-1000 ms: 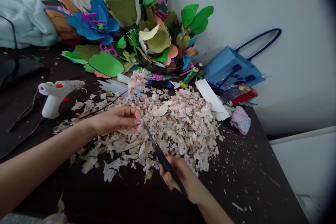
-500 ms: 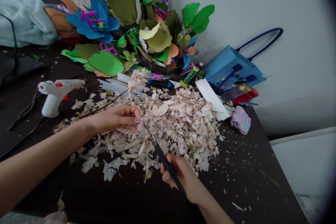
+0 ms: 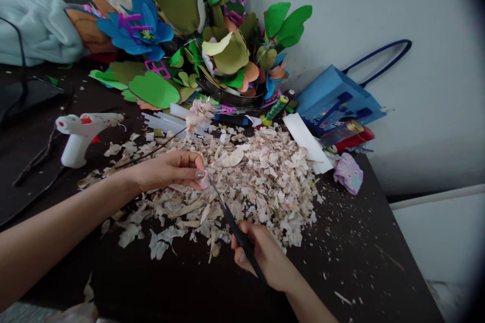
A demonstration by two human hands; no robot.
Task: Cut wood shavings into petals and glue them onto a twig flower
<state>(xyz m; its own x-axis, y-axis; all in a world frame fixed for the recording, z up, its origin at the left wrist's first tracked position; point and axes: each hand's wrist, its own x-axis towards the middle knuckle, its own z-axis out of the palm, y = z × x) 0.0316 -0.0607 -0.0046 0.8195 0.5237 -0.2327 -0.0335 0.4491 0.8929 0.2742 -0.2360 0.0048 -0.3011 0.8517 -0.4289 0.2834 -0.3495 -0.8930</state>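
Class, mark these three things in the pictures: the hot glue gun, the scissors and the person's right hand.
Hot glue gun (image 3: 75,151): head view, on its white grip.
Scissors (image 3: 216,197): head view, on the blade.
Right hand (image 3: 265,257): head view, on the back of the hand.

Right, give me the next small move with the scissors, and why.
Probably snip the pale scrap pinched by the left hand, since the scissors in the right hand have their tips right at it. Cut slowly: the left fingers are close.
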